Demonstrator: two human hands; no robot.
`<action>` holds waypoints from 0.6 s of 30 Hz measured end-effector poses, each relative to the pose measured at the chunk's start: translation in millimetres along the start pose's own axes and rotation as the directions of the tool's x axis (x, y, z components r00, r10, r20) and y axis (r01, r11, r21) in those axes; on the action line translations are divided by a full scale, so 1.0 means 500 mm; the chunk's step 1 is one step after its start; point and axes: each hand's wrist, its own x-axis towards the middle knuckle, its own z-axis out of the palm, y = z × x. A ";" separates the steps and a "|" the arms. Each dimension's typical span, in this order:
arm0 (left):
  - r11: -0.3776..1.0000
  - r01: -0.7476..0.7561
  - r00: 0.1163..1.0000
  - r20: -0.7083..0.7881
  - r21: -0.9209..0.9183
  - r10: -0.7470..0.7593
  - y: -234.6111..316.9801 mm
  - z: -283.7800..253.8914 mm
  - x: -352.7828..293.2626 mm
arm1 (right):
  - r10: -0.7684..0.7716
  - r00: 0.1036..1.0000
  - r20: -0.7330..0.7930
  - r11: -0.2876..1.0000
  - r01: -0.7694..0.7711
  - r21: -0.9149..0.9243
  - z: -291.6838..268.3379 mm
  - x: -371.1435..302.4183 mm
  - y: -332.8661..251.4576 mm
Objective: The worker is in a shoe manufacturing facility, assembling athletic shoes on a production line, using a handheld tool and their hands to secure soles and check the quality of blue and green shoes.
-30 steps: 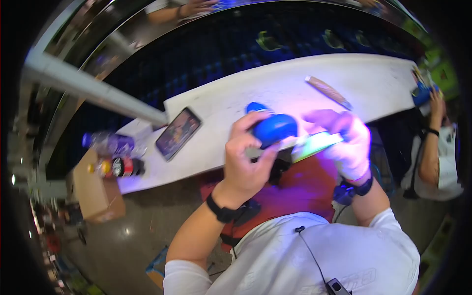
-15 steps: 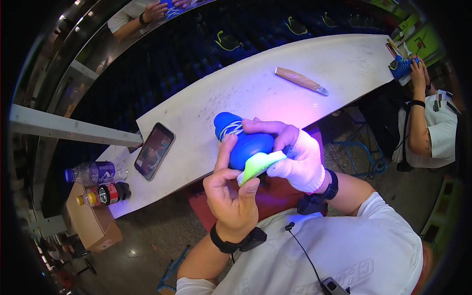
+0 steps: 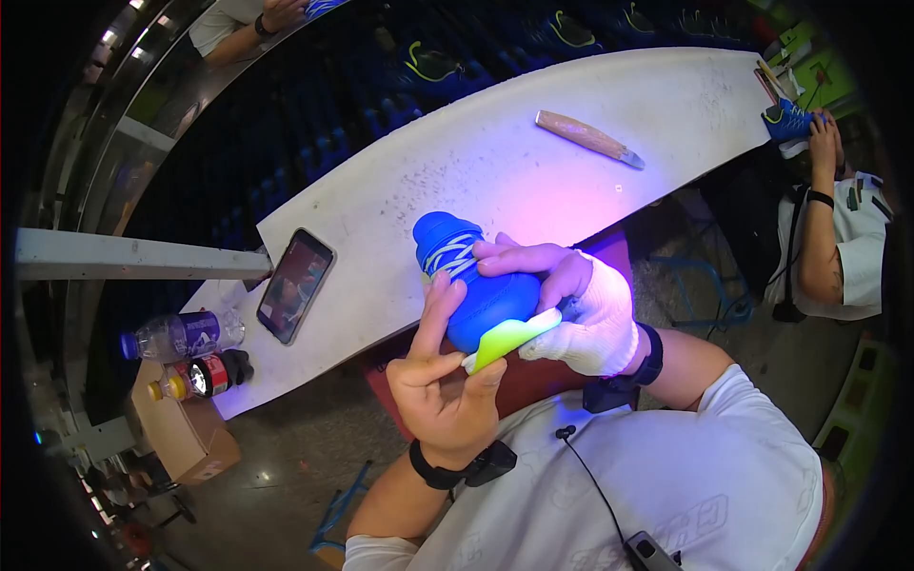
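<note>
Between my hands is a blue shoe with pale crossed laces, its rounded toe toward me and its collar pointing away over the table edge. A lime-green sole shows under the toe. My left hand, bare, closes on the shoe from the left, thumb on the sole and a finger up along the blue side. On the other side my right hand, in a white glove with the fingertips exposed, grips the shoe, fingers over the upper near the laces and thumb by the sole. Where the sole meets the upper is partly hidden.
On the white table lie a wooden-handled knife and a phone. Bottles lie at the left end, above a cardboard box. Dark shoes line the far side. At right a co-worker handles another blue shoe.
The shoe has tilted slightly, so more of its laces and upper show. Both hands keep hold of it, and the view has shifted a little.
</note>
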 end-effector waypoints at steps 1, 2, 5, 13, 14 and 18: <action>1.000 0.006 1.000 0.006 0.006 -0.006 0.004 -0.004 -0.002 | 0.005 1.000 0.022 1.000 -0.005 -0.007 -0.001 -0.002 0.005; 1.000 0.028 1.000 -0.009 -0.001 -0.028 0.009 -0.009 -0.003 | 0.008 0.999 0.044 1.000 -0.008 -0.011 -0.002 -0.002 0.009; 0.996 0.015 0.997 0.078 0.092 -0.022 0.037 -0.029 0.031 | -0.040 0.991 0.129 0.983 0.062 -0.172 -0.004 0.014 0.001; 0.958 0.074 0.995 0.051 0.278 -0.091 0.063 -0.064 0.042 | -0.153 0.980 0.125 0.783 0.198 -0.589 0.010 0.022 0.029; 0.968 0.119 0.993 -0.017 0.222 -0.118 0.068 -0.065 0.043 | -0.160 0.981 0.111 0.792 0.194 -0.579 0.008 0.020 0.035; 0.878 0.089 0.945 0.240 0.470 -0.224 0.114 -0.111 0.093 | -0.175 0.965 0.193 0.742 0.258 -0.619 0.005 0.018 0.059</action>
